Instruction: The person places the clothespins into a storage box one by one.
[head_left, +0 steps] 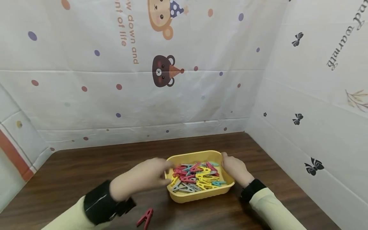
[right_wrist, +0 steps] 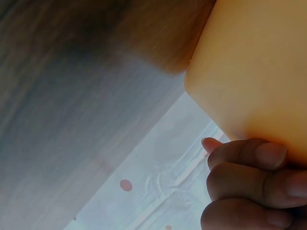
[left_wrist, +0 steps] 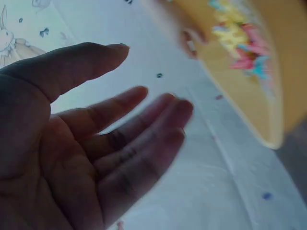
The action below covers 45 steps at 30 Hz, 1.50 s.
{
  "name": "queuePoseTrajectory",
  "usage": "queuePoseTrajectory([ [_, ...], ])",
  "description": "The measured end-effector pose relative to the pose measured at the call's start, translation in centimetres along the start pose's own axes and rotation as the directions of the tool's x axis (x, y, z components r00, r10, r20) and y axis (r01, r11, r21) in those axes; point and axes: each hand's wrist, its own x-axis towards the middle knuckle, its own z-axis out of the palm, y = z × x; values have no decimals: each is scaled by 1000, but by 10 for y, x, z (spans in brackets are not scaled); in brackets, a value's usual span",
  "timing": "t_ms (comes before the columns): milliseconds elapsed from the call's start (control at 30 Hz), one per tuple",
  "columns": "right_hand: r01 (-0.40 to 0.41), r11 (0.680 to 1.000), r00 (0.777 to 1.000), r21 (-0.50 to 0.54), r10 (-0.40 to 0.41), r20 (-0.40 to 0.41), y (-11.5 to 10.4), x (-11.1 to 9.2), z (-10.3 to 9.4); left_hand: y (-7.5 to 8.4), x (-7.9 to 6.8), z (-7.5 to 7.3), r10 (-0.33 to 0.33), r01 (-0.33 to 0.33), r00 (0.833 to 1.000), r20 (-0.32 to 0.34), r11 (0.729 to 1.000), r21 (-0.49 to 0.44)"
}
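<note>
A yellow plastic basket (head_left: 198, 195) stands on the table, filled with clothespins (head_left: 195, 175) in red, yellow, grey and teal. My right hand (head_left: 237, 169) grips its right side, and in the right wrist view curled fingers (right_wrist: 249, 187) press against the basket wall. At the opposite side, my left hand (head_left: 143, 175) is blurred, close to the left rim. The left wrist view shows its fingers (left_wrist: 139, 158) loosely extended and apart from the thumb, with nothing held. A red clothespin (head_left: 145, 218) lies on the table near the front, below the left hand.
The dark wood table (head_left: 100, 163) reaches back to a wall covering (head_left: 138, 102) printed with bears and dots. Another printed wall (head_left: 287, 134) closes off the right side, not far from the right forearm. Black bands (head_left: 99, 201) circle both wrists.
</note>
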Motion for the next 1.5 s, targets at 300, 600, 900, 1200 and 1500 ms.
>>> queuePoseTrajectory([
  [300, 13, 1000, 1000, 13, -13, -6, 2, -2, 1, -34, -52, 61, -242, 242, 970, 21, 970, 18],
  [600, 7, 1000, 1000, 15, -7, -4, 1, -1, 2, -35, -54, 94, -346, 353, 913, 215, 936, 9],
  [900, 15, 1000, 1000, 18, -15, -14, 0, -1, 1, -78, -51, 142, -325, 336, 921, 214, 942, -17],
  [1200, 3, 1000, 1000, 24, -3, 1, -1, -1, -3, -114, -48, 162, -171, 181, 967, 191, 983, -37],
  [1500, 5, 999, 1000, 31, -5, 2, 0, -1, -2, -19, -15, -3, -67, 59, 994, 82, 993, 106],
])
